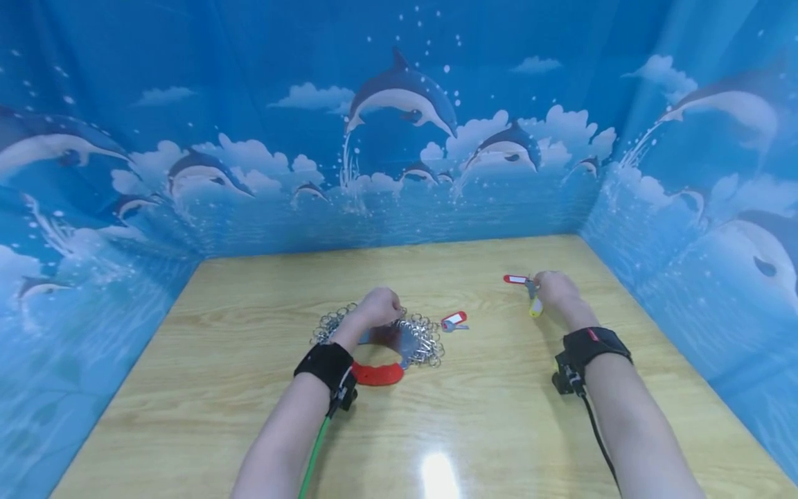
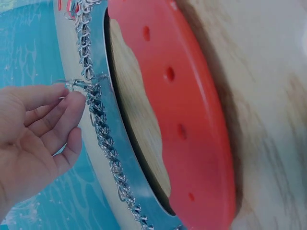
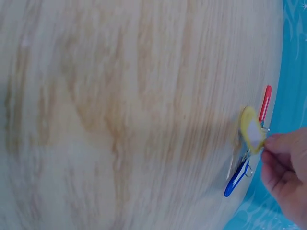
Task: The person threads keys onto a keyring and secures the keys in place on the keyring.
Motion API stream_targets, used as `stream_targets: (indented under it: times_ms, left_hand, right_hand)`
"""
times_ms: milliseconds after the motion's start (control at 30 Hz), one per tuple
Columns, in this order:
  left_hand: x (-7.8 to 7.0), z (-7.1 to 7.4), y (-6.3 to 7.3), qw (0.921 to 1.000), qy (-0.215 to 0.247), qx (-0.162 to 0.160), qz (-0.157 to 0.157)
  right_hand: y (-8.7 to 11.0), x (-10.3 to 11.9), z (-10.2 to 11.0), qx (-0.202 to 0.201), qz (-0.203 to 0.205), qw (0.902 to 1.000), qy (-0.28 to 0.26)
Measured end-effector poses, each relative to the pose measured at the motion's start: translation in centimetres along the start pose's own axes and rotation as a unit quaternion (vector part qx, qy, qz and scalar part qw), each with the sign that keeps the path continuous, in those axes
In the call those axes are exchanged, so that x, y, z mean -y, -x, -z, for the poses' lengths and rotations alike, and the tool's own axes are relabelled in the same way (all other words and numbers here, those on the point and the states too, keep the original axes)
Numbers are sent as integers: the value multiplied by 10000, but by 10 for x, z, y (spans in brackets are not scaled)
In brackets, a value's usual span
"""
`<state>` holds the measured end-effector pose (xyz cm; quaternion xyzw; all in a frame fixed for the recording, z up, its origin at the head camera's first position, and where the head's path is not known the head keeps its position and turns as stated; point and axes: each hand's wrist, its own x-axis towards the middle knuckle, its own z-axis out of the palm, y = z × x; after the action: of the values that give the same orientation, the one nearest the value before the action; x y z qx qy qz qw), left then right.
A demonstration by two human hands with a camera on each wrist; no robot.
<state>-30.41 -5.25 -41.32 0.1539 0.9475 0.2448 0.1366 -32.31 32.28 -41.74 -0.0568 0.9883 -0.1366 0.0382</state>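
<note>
A large metal key hoop with a red grip (image 1: 377,374) lies on the table, strung with many small metal rings and clasps (image 1: 426,339). My left hand (image 1: 377,308) is over the hoop's far side; in the left wrist view its thumb and fingertips pinch a small metal clasp (image 2: 76,84) on it. Over at the right, my right hand (image 1: 559,294) pinches a yellow key tag (image 3: 251,128) by its end. Close beside that tag are a red key tag (image 1: 515,279) and, in the right wrist view, a blue key tag (image 3: 236,179).
Another red key tag (image 1: 454,319) with a key (image 1: 457,327) lies just right of the hoop. The wooden table (image 1: 249,416) is bordered by blue dolphin-print curtains (image 1: 280,138) at the back and sides. Cables run from both wrist cameras.
</note>
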Motion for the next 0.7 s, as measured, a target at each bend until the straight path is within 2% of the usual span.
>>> stream_targets:
  times_ms: [200,367,500,600,700]
  left_hand:
    - [0,4,2,9998,114,28,164]
    - [1,7,2,9999,15,65,142]
    - [2,9,1,10000,-92,11,28]
    - [2,10,2,9999,-153,-15,-21]
    - [3,9,2,9998,-185,-46,12]
  right_hand:
    - [0,5,0,306,156,9991,251]
    - [0,12,-1,487,611,9953,565]
    - [-1,25,3,591,778,9932,641]
    - [-1,37,7,851,762,9919,564]
    - [-2,51,8,959,1042,9888,473]
